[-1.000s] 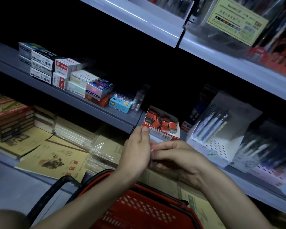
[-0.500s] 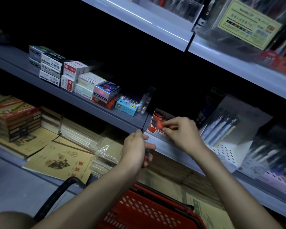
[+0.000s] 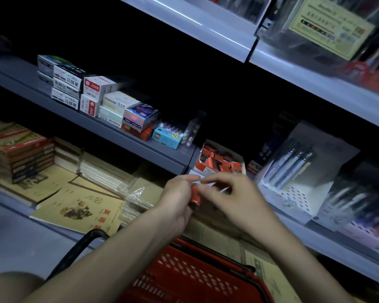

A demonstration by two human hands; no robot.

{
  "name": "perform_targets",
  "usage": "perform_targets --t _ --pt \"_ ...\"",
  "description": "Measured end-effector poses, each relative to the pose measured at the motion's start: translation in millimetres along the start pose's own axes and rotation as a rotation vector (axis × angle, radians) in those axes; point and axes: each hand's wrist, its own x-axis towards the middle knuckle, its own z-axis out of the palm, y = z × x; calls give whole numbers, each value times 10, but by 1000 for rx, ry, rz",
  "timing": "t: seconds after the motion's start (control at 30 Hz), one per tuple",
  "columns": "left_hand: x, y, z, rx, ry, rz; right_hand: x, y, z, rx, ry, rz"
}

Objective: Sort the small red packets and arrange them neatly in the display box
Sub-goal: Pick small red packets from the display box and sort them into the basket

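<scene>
A white and red display box [image 3: 242, 161] stands on the middle shelf and holds several small red packets [image 3: 219, 161] lying jumbled. Just below and in front of it, my left hand [image 3: 177, 194] grips a small stack of red packets [image 3: 195, 196]. My right hand [image 3: 234, 199] is beside it, with thumb and forefinger pinching the top of that stack. Both hands are clear of the box.
Small stationery boxes [image 3: 96, 99] line the shelf to the left. A white pen display [image 3: 293, 171] stands right of the box. Exercise books [image 3: 79, 208] lie on the lower shelf. A red shopping basket [image 3: 195, 278] hangs below my arms.
My right hand has drawn back from the display box to the stack in my left hand. The left hand has stayed roughly where it was.
</scene>
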Motion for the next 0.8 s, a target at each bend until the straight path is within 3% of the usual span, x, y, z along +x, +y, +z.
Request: perform_targets --t 0.17,0.27,0.4,0.47,0.53,0.63,0.8 --pt "-58 -43 35 52 -53 70 -56 153 130 244 -24 151" --pt "-51 -47 43 43 -93 64 -12 234 26 272 94 180" --pt "-6 -38 -32 161 -70 82 148 296 -331 -42 358 53" --pt "7 -38 -57 169 -63 71 289 352 -511 -265 404 -7" --pt "13 -38 -60 163 -53 62 435 442 -585 -456 327 -9" --pt "21 -40 -64 158 -51 52 539 572 -516 -551 184 51" --pt "32 -44 -83 188 -54 42 607 653 -484 -584 222 47"
